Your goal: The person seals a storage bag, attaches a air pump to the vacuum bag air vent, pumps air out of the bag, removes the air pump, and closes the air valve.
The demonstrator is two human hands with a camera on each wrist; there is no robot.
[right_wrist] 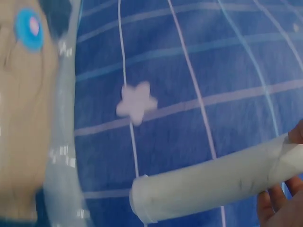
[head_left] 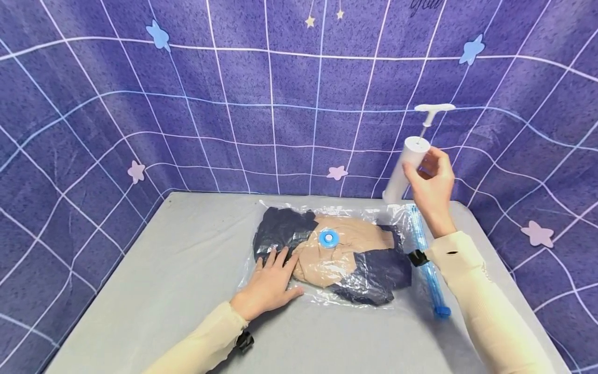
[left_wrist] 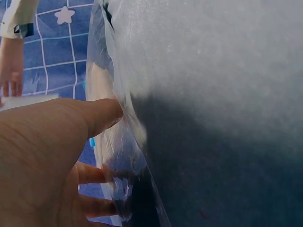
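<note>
A clear plastic vacuum storage bag (head_left: 322, 296) lies flat with folded dark and tan clothes (head_left: 364, 234) inside. Its round blue valve (head_left: 329, 238) faces up near the middle. My left hand (head_left: 268, 285) rests on the bag's near left part with fingers spread; in the left wrist view the thumb lies along the plastic edge. My right hand (head_left: 434, 182) grips a white hand pump (head_left: 401, 174) by its barrel, tilted above the bag's far right corner. The pump's T-shaped handle (head_left: 434, 108) is pulled partway out, its thin rod showing.
A blue zip seal (head_left: 425, 265) runs down the bag's right side, with a blue slider (head_left: 442, 311) at its near end. Grey cloth covers the table (head_left: 187, 249). A purple gridded curtain (head_left: 243, 124) with stars stands behind and at both sides.
</note>
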